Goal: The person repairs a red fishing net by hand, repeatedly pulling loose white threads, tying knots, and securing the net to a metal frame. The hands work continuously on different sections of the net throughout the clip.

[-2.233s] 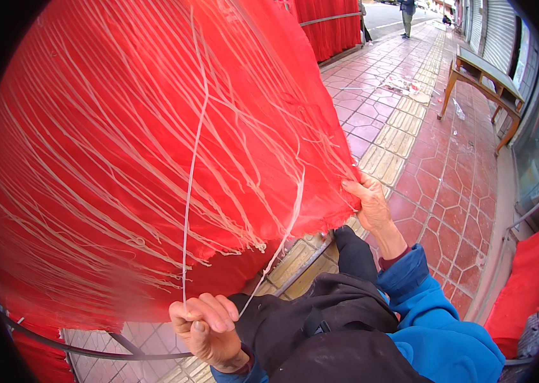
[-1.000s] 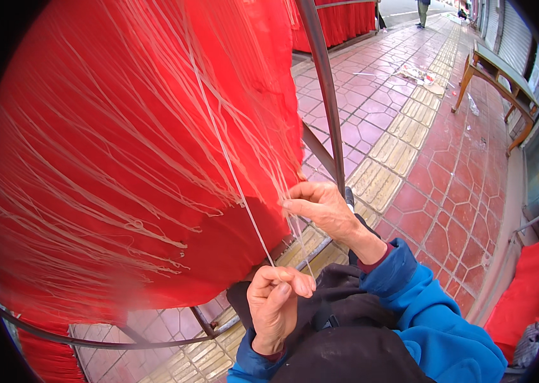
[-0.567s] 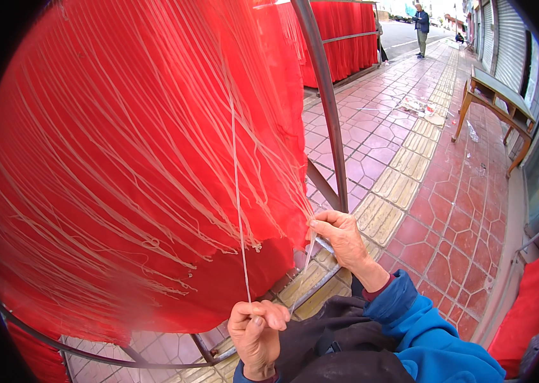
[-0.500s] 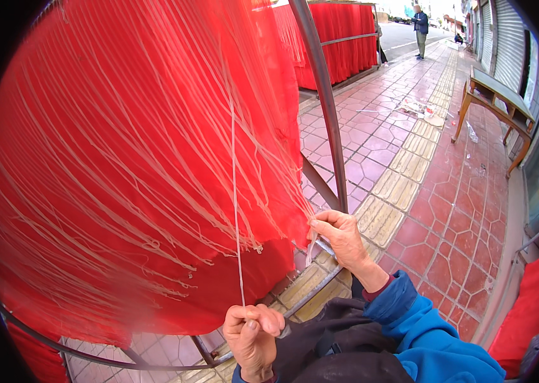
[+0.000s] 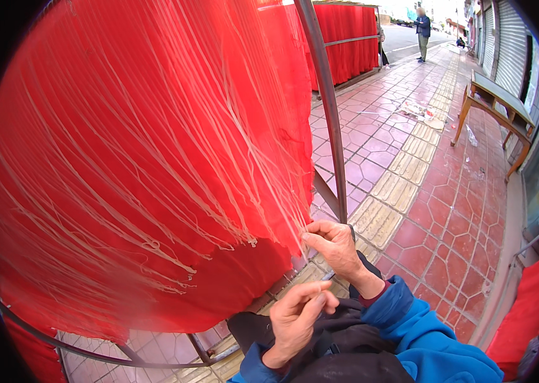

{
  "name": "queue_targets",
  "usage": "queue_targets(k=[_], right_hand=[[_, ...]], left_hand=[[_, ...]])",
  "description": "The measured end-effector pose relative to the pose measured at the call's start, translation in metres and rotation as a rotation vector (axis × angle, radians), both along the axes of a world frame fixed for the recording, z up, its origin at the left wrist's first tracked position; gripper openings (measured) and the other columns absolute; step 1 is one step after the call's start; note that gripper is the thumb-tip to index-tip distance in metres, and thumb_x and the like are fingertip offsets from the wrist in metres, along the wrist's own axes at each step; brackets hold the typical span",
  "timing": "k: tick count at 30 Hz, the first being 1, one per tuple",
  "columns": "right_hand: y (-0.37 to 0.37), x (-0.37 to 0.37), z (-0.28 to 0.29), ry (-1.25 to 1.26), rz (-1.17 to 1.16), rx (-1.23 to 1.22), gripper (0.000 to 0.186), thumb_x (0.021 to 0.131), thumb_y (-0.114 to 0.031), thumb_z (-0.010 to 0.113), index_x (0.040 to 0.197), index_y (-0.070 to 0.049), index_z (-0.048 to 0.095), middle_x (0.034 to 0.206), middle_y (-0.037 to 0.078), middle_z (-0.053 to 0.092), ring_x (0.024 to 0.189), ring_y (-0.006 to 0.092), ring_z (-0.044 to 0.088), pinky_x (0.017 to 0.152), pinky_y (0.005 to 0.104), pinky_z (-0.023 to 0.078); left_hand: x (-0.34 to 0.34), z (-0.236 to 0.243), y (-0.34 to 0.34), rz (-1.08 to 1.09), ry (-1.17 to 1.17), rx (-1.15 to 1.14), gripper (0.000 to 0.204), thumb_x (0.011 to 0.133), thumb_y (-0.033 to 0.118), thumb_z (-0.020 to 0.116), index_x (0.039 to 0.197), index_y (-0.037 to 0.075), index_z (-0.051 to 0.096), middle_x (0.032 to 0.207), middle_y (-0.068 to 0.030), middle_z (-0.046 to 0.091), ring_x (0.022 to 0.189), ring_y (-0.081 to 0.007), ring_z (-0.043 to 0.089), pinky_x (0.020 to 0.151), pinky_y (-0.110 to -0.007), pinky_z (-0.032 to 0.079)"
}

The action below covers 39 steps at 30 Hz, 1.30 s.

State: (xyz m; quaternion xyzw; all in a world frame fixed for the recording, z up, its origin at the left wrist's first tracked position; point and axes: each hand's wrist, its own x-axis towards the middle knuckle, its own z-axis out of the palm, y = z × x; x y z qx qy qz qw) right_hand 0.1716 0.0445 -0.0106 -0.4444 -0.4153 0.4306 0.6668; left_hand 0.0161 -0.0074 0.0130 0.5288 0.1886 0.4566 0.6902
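Note:
Many long pale strings (image 5: 174, 137) hang in front of a large red cloth (image 5: 247, 274) on my left. Their loose ends are frayed or knotted along the lower part. At the cloth's right edge, my right hand (image 5: 336, 249) pinches a gathered bunch of strings (image 5: 292, 220) between thumb and fingers, with short ends showing just below the grip. My left hand (image 5: 296, 322) is lower and nearer to me, below the right one. Its fingers are loosely bent, thumb and forefinger a little apart, and no string shows in it.
A curved dark metal frame (image 5: 325, 83) stands beside the cloth, its lower bar (image 5: 161, 366) running near my legs. Tiled pavement (image 5: 435, 255) stretches ahead. On the right is a wooden table (image 5: 499, 102); litter (image 5: 419, 110) lies farther off. A person (image 5: 422, 35) stands in the distance.
The single taut string held in my left hand has left it. That hand has moved right and up toward my right hand, which has shifted slightly left and down with its bunch.

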Motion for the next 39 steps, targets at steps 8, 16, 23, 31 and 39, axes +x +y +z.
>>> queue_targets(k=[8,16,23,31,39], right_hand=[[-0.014,-0.001,0.006,0.105,0.219,-0.017,0.012,0.086,-0.007,0.062,0.091,0.004,0.065,0.074,0.006,0.065,0.066,0.0081,0.058,0.06,0.0216,0.047],[-0.018,0.008,0.001,0.16,0.227,0.026,0.013,0.087,-0.003,0.059,0.092,0.007,0.065,0.078,0.012,0.066,0.072,0.0147,0.062,0.068,0.0261,0.05],[-0.026,0.01,0.003,0.165,0.2,0.038,0.016,0.088,-0.003,0.056,0.096,0.008,0.065,0.08,0.013,0.067,0.073,0.0139,0.063,0.068,0.0248,0.05],[-0.032,0.006,0.004,0.135,0.185,0.022,0.015,0.088,-0.005,0.058,0.095,0.005,0.067,0.082,0.01,0.067,0.073,0.012,0.061,0.066,0.0243,0.049],[-0.04,-0.004,0.017,-0.098,0.126,0.049,0.012,0.087,0.001,0.058,0.092,0.008,0.066,0.084,0.008,0.064,0.077,0.0112,0.059,0.069,0.0238,0.048]], left_hand=[[0.024,-0.01,-0.003,0.194,0.387,0.485,0.026,0.083,-0.004,0.063,0.108,-0.001,0.064,0.086,-0.01,0.068,0.079,-0.0157,0.066,0.072,-0.026,0.051],[-0.018,-0.033,-0.009,0.269,0.418,0.306,0.017,0.089,-0.004,0.053,0.104,-0.006,0.062,0.086,-0.0107,0.068,0.08,-0.0135,0.064,0.074,-0.024,0.05],[-0.024,-0.062,0.014,0.317,0.314,-0.007,0.036,0.089,-0.001,0.057,0.124,-0.003,0.051,0.098,-0.0096,0.063,0.086,-0.0129,0.061,0.075,-0.024,0.049],[-0.025,-0.034,0.03,0.718,0.602,0.601,0.026,0.079,-0.007,0.064,0.104,-0.001,0.06,0.101,-0.0117,0.058,0.086,-0.0186,0.058,0.072,-0.026,0.048],[0.014,0.006,0.058,0.506,0.26,0.303,0.017,0.086,0.002,0.064,0.101,-0.002,0.062,0.09,-0.0055,0.061,0.08,-0.0104,0.058,0.071,-0.022,0.047]])
